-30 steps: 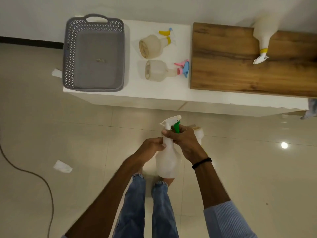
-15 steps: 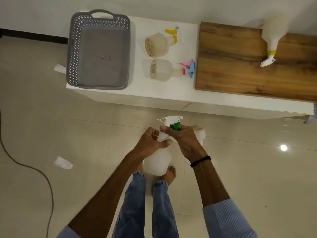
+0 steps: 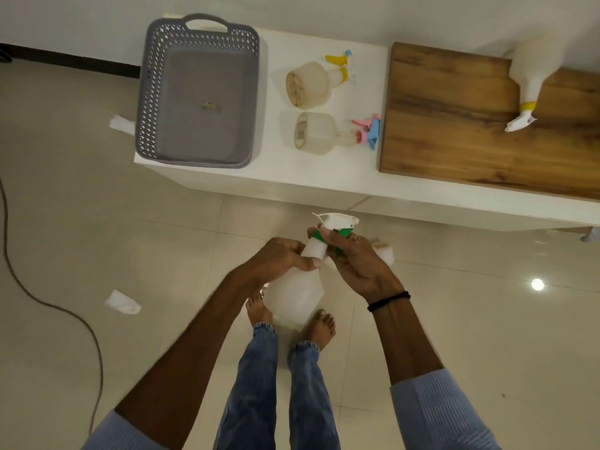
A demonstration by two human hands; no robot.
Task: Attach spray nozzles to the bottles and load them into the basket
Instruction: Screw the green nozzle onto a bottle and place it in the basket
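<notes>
Light-blue ribbed sleeves — blue jeans, bare feet; black band on right wrist.

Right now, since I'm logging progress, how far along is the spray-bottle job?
Done: nozzles are on the yellow-trigger bottle, the pink-trigger bottle and the wooden-board bottle. In hand: the left hand grips a fourth bottle while the right hand pinches its green collar. Left: the grey basket holds no bottles.

The basket is grey, its walls a lattice pattern, on a white tabletop. Right of the basket lie a yellow nozzle and a pink-and-blue nozzle, then a brown wood-grain board.
</notes>
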